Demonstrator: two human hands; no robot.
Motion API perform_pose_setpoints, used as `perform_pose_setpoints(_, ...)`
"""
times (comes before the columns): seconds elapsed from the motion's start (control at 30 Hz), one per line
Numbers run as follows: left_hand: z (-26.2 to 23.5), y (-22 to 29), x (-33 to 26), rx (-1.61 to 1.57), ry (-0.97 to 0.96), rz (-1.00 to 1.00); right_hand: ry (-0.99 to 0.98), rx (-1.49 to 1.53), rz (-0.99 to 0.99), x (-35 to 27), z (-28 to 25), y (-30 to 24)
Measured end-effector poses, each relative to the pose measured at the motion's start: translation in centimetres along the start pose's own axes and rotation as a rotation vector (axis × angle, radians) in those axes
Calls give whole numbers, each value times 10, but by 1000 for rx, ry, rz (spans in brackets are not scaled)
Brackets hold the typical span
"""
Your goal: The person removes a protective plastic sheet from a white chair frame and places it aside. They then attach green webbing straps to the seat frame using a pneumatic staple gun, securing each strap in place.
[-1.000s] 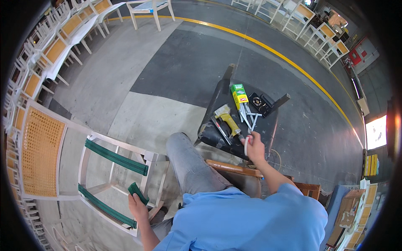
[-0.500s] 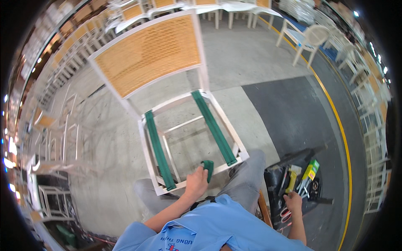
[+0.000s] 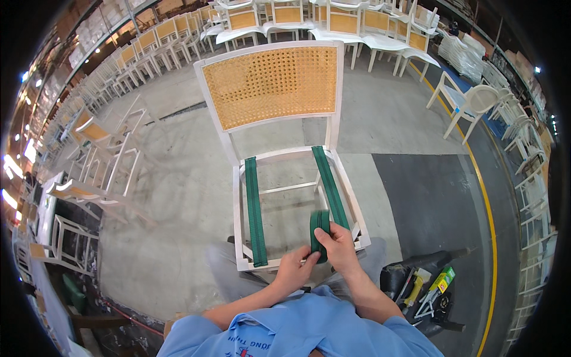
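Note:
In front of me stands a white wooden chair frame (image 3: 238,208) with a woven cane back (image 3: 273,89) and an open seat. Two dark green webbing straps, a left strap (image 3: 256,217) and a right strap (image 3: 329,185), run front to back across the seat. Over the front rail, near the right strap, my right hand (image 3: 341,249) grips a loose piece of green webbing (image 3: 320,223), thumb on top. My left hand (image 3: 294,269) is closed, its fingertips pinching the lower end of the same piece. My fingers partly cover that end.
At my right, a black bag-like surface (image 3: 397,275) bears a yellow-handled tool (image 3: 419,282), a green and yellow box (image 3: 443,278) and metal tools. A white armchair (image 3: 470,107) stands far right. Stacked chairs line the back; white chair frames (image 3: 113,166) stand left.
My right hand has come from the tools at the right to the loose webbing and grips it. My left hand stays on the webbing. The chair appears straighter and farther right in view.

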State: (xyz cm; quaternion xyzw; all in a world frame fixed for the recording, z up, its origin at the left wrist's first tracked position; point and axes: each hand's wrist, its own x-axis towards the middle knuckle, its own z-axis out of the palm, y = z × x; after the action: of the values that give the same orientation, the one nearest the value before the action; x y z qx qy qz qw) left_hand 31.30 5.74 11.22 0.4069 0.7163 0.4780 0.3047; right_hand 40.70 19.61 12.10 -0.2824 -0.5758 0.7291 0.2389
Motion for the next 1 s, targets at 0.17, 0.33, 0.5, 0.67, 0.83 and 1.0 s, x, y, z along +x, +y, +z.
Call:
perform_pose_setpoints(0.17, -26, -21, -12, -156, 22, -60, -113, -28, 17, -11, 12, 2)
perform_pose_setpoints(0.33, -38, -19, 7, -659, 31, -231, -228, -126, 102, -16, 13, 21)
perform_pose_setpoints(0.5, -42, -21, 14, -784, 97, -236, -12, -79, -98, -12, 29, 6)
perform_pose_setpoints(0.67, -48, -17, 19, -795, 85, -279, -47, -383, -322, 0, 25, -7)
perform_pose_setpoints(0.83, -54, -12, 19, -819, 106, -301, -46, -508, -388, 4, 29, -11)
perform_pose_setpoints(1.0, -60, -19, 20, -688, 104, -298, -48, -576, -463, 10, 35, -16)
